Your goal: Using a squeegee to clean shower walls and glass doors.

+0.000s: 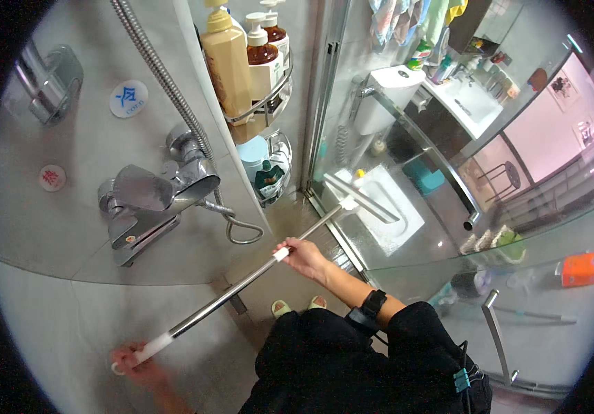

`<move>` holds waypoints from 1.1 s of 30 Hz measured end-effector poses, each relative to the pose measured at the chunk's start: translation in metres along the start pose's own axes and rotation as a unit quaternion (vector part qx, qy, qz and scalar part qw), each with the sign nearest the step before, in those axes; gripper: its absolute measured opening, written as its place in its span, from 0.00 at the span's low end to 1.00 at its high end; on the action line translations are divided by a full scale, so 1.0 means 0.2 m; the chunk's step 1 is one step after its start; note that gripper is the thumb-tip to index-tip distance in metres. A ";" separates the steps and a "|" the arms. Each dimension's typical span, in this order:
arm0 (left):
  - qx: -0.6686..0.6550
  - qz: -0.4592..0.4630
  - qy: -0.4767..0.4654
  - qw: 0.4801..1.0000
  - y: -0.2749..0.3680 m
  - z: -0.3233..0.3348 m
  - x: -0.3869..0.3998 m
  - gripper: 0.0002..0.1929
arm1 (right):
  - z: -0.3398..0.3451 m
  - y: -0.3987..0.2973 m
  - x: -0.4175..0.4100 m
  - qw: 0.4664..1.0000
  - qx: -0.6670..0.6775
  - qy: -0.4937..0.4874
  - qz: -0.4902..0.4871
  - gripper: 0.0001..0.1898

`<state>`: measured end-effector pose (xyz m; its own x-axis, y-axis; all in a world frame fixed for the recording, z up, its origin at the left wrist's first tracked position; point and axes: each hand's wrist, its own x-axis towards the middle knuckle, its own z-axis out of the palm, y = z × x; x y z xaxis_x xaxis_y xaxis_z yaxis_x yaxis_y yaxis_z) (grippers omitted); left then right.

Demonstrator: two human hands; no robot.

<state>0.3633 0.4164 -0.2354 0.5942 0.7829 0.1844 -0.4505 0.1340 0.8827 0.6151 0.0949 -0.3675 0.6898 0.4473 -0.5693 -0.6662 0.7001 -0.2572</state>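
Note:
A long-handled squeegee with a metal pole runs diagonally from lower left to upper right. Its head lies against or close to the wet glass shower panel, with a white squat toilet pan behind it; whether it touches cannot be told. At the white grip on the pole's lower end is my left hand, blurred, its fingers closed round the grip. Higher up, my right hand holds the pole by a white collar.
A chrome shower mixer with a metal hose sticks out from the left wall. Wire corner shelves hold pump bottles. On the right, a metal door handle and a towel bar stand out from the glass.

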 end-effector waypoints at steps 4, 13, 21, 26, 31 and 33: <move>-0.003 0.024 0.136 0.990 0.07 -0.25 0.10 0.12 | 0.38 0.11 -0.24 0.993 -0.080 -0.041 -0.079 0.02; -0.147 -0.193 0.047 0.969 -0.72 -0.74 -0.11 0.08 | 0.31 0.22 -0.08 0.936 -0.124 0.136 -0.300 0.07; 0.547 -0.156 -0.129 0.812 -0.99 -0.87 -0.59 0.07 | -0.06 0.27 0.08 0.861 -0.246 0.283 -0.342 0.07; 0.540 -0.282 -0.065 0.790 -1.21 -1.30 -0.85 0.11 | -0.18 0.37 0.21 0.840 -0.323 0.306 -0.311 0.10; 0.668 -0.406 -0.168 0.600 -0.54 -0.16 -0.65 0.17 | -0.45 0.30 0.43 0.842 -0.320 0.350 -0.257 0.09; 0.678 -0.404 -0.197 0.581 -0.61 -0.21 -0.71 0.16 | -0.51 0.32 0.48 0.849 -0.326 0.345 -0.231 0.09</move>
<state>0.3057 0.3135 -0.3865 0.4732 0.5618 -0.6786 0.8632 -0.4496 0.2296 0.6094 0.1260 -0.5191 0.7396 -0.3825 -0.5538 -0.5397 0.1546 -0.8276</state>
